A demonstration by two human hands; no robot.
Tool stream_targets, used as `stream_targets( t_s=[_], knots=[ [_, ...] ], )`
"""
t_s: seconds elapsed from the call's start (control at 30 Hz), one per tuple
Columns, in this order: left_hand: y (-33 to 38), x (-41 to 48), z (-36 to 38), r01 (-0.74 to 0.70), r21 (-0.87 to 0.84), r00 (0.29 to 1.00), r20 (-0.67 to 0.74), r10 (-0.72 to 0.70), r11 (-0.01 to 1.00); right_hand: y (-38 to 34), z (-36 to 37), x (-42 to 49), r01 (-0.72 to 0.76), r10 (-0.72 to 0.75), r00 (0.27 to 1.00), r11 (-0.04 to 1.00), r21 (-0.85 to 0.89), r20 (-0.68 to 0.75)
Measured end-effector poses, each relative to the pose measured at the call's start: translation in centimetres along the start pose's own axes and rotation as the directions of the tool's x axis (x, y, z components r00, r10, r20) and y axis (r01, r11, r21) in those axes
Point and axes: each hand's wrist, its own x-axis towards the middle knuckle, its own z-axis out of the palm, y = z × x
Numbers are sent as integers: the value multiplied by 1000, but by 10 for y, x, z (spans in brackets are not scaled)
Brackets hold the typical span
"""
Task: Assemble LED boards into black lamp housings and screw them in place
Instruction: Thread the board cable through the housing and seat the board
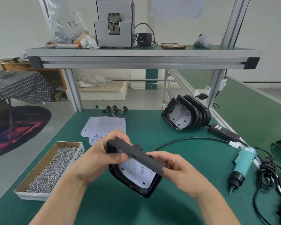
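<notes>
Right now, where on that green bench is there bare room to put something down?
Bare green mat lies between the LED boards and the stacked housings, and along the near edge below the held housing, right of the screw box. The right side is crowded: screwdriver and tangled cables.

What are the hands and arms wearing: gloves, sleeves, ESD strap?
Nothing visible. Left hand and right hand are bare, no gloves or rings. Forearms bare to the frame edge: no sleeves, watch or strap in view.
</notes>
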Motion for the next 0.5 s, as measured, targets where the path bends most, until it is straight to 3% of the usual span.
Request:
stream_targets(
  t_s=[0.1,0.23,0.3,0.4,0.47,0.5],
  knots=[
    [-8,0,-14,25,-28,997,76,-23,999,-3,4,5,-11,-24,985,980,-200,-172],
    [-17,-5,-28,64,-177,985,167,-34,982,-13,6,2,66,-190,962,858,-510,-195],
    [-20,-7,-31,98,-160,992,89,-85,982,-21,12,0,125,-279,940,816,-565,-194],
    [-15,-6,-31,117,-97,968,-211,-136,988,-29,22,2,154,-315,929,809,-567,-197],
    [2,-8,-27,84,104,919,-392,-37,991,-33,26,4,142,-302,939,780,-609,-167],
    [13,-10,-23,68,249,914,-405,40,966,-34,28,6,139,-303,943,738,-660,-140]
  ],
)
